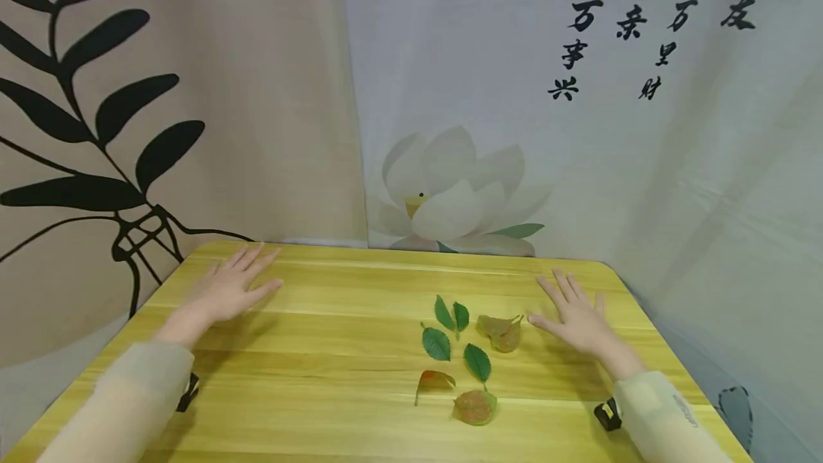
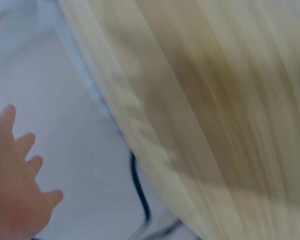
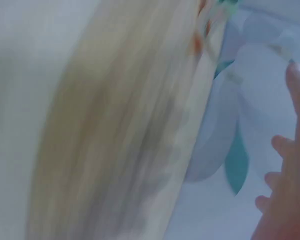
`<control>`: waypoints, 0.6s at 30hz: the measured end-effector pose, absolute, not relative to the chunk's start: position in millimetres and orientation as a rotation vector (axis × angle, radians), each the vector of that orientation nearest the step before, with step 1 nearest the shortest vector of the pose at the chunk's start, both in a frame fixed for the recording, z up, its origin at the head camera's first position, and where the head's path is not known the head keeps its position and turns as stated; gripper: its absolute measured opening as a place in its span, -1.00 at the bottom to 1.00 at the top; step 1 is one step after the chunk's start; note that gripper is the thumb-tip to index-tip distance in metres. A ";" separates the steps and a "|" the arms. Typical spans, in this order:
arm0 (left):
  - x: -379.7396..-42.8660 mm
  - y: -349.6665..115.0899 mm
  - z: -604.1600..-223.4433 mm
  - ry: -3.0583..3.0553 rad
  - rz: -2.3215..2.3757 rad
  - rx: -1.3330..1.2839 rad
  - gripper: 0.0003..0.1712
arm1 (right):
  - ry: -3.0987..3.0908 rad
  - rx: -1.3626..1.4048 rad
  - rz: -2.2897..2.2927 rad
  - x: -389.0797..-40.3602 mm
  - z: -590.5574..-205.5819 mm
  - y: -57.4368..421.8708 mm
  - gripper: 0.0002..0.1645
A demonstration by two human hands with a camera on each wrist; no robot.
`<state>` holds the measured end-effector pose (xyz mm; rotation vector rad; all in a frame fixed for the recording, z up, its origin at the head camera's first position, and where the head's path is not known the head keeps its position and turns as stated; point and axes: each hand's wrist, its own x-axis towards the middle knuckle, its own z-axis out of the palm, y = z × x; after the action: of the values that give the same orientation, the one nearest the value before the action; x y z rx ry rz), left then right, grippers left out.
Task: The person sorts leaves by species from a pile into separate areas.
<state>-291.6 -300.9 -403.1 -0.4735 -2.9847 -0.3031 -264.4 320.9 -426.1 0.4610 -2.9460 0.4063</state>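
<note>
My left hand (image 1: pixel 228 288) is over the far left part of the wooden table, its fingers spread and nothing in it. Over the right part, my right hand (image 1: pixel 577 316) also has its fingers spread and holds nothing. Nearest to it lies a brownish leaf (image 1: pixel 501 332). Left of that leaf are several green leaves, among them a round one (image 1: pixel 436 344) and one with a stalk (image 1: pixel 477 362). Closer to me lie a reddish curled leaf (image 1: pixel 436 381) and a reddish-green leaf (image 1: pixel 475 407). In the left wrist view the fingers (image 2: pixel 25 145) stick out apart.
The yellow wood-grain table (image 1: pixel 308 349) has rounded far corners. Behind it hangs a pale cloth (image 1: pixel 643 184) with a printed lotus and black writing, beside a beige cloth (image 1: pixel 276 91) printed with dark leaves.
</note>
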 end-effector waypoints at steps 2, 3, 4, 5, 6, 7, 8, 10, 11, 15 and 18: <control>-286.4 -283.8 -404.0 -2.960 -0.367 -0.550 -0.17 | -2.933 0.516 0.431 -257.7 -426.0 313.9 -0.02; -283.3 -274.9 -404.2 -2.945 -0.403 -0.592 -0.19 | -2.926 0.545 0.448 -254.1 -426.0 310.5 -0.03; -280.4 -265.8 -403.6 -2.932 -0.437 -0.636 -0.20 | -2.919 0.573 0.466 -250.6 -426.0 307.1 -0.03; -278.1 -257.0 -403.2 -2.919 -0.472 -0.680 -0.22 | -2.909 0.602 0.485 -246.7 -425.4 303.8 -0.04; -275.7 -248.1 -402.6 -2.904 -0.502 -0.722 -0.24 | -2.901 0.628 0.499 -243.1 -425.1 300.5 -0.04; -273.5 -239.3 -401.4 -2.896 -0.525 -0.769 -0.25 | -2.892 0.654 0.508 -239.7 -425.0 297.1 -0.05; -271.6 -230.8 -400.6 -2.885 -0.544 -0.810 -0.25 | -2.886 0.679 0.530 -236.0 -424.9 293.7 -0.06; -267.6 -214.2 -399.1 -2.863 -0.594 -0.889 -0.29 | -2.876 0.729 0.583 -229.5 -425.5 286.6 -0.09; -265.8 -206.1 -398.9 -2.855 -0.612 -0.928 -0.30 | -2.875 0.754 0.618 -226.2 -425.8 282.8 -0.12; -258.0 -175.3 -400.4 -2.871 -0.696 -1.063 -0.35 | -2.886 0.826 0.765 -214.4 -429.1 267.9 -0.24; -252.9 -154.1 -404.0 -2.913 -0.757 -1.167 -0.35 | -2.909 0.852 0.848 -205.8 -432.8 258.8 -0.28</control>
<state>-252.9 -154.1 -404.0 -1.1668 -2.9132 -0.7569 -205.8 258.8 -432.8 0.8520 -2.9091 0.8477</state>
